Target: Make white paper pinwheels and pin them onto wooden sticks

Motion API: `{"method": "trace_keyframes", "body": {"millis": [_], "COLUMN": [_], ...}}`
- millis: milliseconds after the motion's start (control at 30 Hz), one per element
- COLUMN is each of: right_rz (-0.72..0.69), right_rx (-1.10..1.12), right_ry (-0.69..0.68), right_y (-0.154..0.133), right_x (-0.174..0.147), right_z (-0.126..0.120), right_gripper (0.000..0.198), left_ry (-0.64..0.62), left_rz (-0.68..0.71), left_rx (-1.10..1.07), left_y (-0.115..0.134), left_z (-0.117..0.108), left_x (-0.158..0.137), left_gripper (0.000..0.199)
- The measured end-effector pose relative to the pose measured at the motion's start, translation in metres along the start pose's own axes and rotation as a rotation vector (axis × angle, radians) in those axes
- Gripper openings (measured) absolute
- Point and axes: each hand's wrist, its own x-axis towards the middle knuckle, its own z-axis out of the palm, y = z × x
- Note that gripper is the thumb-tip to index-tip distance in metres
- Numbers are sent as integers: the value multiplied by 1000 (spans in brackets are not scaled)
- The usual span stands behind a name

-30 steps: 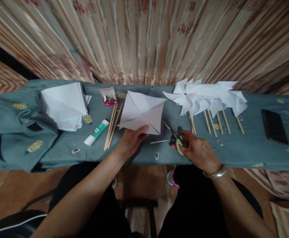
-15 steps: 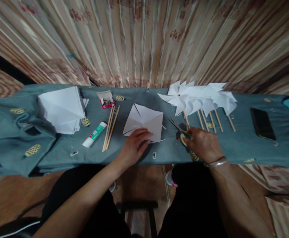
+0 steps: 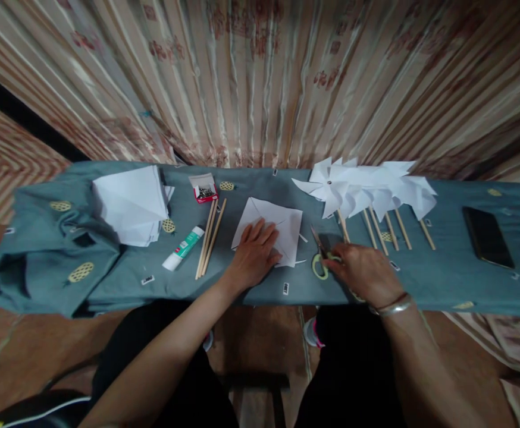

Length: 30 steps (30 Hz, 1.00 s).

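L hand (image 3: 254, 254) spread flat on white paper square (image 3: 291, 232), mid surface (image 3: 307, 292). R hand (image 3: 365, 270) at scissors (image 3: 321, 261) handle, just R of paper; can't tell if pinching or loose. Risk: paper prob. creases/tears if L hand drags; scissor tips cd snag nearby stick (image 3: 343, 227) if swung R. Paper thin, matte, w/ diagonal lines; handle loops green, rounded; stick straight, wooden.

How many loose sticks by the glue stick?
3: leftmost stick, nearest the glue stick; middle stick; rightmost stick, nearest the paper under the left hand. Another could be hidden beneath.
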Motion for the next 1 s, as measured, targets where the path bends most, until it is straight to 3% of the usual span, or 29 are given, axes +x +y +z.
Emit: {"method": "trace_keyframes", "body": {"millis": [133, 233, 333, 467, 633, 1000], "right_rz": [-257, -393, -382, -354, -367, -236], "right_rx": [252, 345, 360, 331, 273, 275], "right_ry": [272, 251, 241, 292, 256, 316], "right_y": [-26, -56, -71, -70, -68, -37], "right_x": [18, 38, 51, 54, 58, 69], "right_z": [14, 28, 37, 39, 37, 43], "right_gripper": [35, 46, 48, 45, 43, 37], "left_ry": [12, 8, 12, 2, -10, -1], "left_rz": [11, 14, 25, 28, 15, 2], "left_rx": [9, 12, 11, 6, 14, 47], "left_y": [-2, -3, -4, -3, -3, -3], "left_z": [2, 3, 2, 1, 2, 4], "left_x": [-2, -2, -2, -2, -2, -4], "left_gripper": [51, 53, 55, 53, 55, 55]}}
